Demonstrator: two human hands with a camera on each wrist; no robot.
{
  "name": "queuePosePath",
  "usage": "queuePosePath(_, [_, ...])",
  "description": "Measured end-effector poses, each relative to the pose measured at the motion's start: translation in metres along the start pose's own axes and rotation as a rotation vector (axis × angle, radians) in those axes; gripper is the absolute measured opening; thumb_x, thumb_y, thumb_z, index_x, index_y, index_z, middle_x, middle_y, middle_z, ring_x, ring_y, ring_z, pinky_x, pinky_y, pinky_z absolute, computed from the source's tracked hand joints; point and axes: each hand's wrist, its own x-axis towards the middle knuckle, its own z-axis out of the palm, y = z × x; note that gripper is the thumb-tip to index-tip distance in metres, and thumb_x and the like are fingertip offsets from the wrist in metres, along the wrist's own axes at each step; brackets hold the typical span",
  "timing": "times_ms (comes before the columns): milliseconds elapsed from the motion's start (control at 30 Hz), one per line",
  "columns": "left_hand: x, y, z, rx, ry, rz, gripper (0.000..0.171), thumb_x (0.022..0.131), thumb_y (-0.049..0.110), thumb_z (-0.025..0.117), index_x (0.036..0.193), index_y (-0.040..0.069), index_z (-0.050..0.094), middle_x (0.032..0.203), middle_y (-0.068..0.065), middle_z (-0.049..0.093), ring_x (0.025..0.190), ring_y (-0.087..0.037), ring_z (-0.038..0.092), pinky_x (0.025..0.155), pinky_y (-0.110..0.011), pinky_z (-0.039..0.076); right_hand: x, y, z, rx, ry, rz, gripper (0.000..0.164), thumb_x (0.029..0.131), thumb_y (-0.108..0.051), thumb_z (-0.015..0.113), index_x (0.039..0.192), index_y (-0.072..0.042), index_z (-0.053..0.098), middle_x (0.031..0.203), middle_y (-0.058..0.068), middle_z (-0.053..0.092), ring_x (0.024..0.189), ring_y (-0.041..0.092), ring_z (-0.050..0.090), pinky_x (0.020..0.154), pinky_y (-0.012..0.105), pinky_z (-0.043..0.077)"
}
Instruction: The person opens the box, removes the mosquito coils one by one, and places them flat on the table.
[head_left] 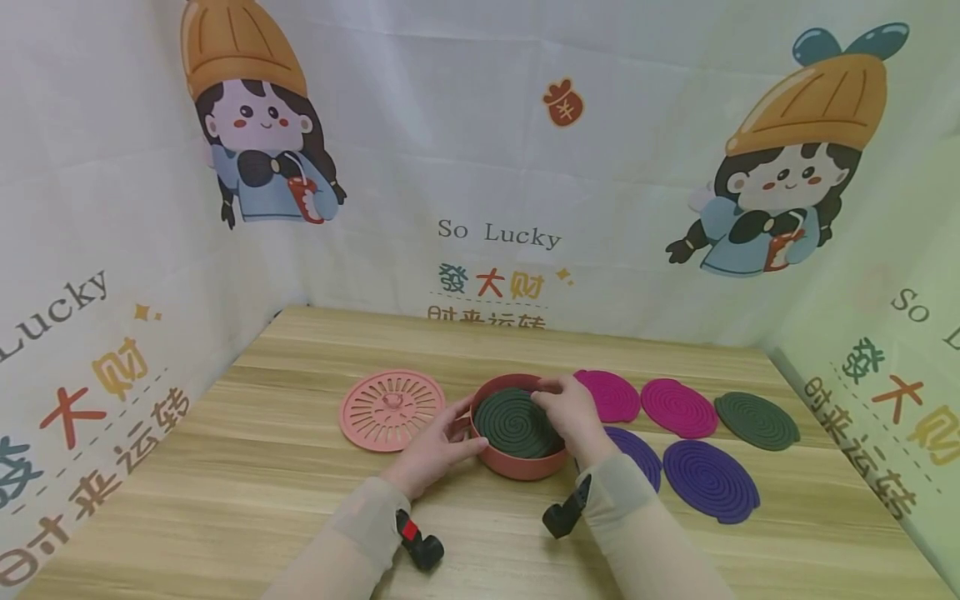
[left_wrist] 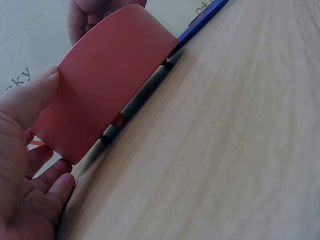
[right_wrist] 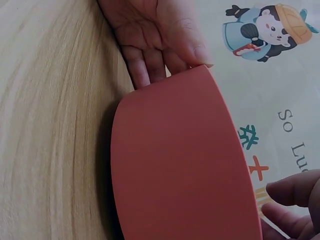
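A round red mosquito coil box (head_left: 522, 467) stands on the table, with a dark green mosquito coil (head_left: 517, 423) inside its rim. My left hand (head_left: 433, 446) grips the box's left side, thumb on the rim and the other fingers low along the wall. From the right, my right hand (head_left: 572, 412) reaches over the far right rim, its fingertips at the edge of the green coil. In the right wrist view its bent thumb and fingers (right_wrist: 295, 187) show just beyond the rim. I cannot tell whether they pinch the coil.
A slotted pink lid (head_left: 392, 408) with a small knob lies left of the box. To the right lie pink coils (head_left: 678, 407), another green coil (head_left: 757, 420) and purple coils (head_left: 711, 481), one partly behind my right forearm. Printed cloth (head_left: 615, 208) walls the table's back and sides.
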Motion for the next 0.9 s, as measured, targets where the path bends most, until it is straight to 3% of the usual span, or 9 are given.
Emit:
queuePosePath(400, [0.0005, 0.0001, 0.0005, 0.014, 0.008, 0.003, 0.075, 0.088, 0.015, 0.072, 0.151, 0.015, 0.031, 0.151, -0.014, 0.035, 0.137, -0.03, 0.035, 0.106, -0.038, 0.04, 0.0023, 0.0044, 0.0046, 0.216, 0.078, -0.023, 0.031, 0.09, -0.002, 0.062, 0.121, 0.001, 0.06, 0.121, 0.019, 0.057, 0.111, 0.031, 0.054, 0.095, 0.042, 0.047])
queuePosePath(900, [0.0003, -0.0003, 0.0004, 0.007, 0.006, -0.003, 0.075, 0.087, 0.014, 0.072, 0.151, 0.014, 0.031, 0.15, -0.014, 0.037, 0.137, -0.029, 0.036, 0.103, -0.037, 0.043, -0.0043, -0.0005, 0.0047, 0.41, 0.0, 0.1, 0.04, 0.09, 0.0, 0.058, 0.129, 0.006, 0.056, 0.137, 0.021, 0.049, 0.123, 0.03, 0.048, 0.104, 0.041, 0.043])
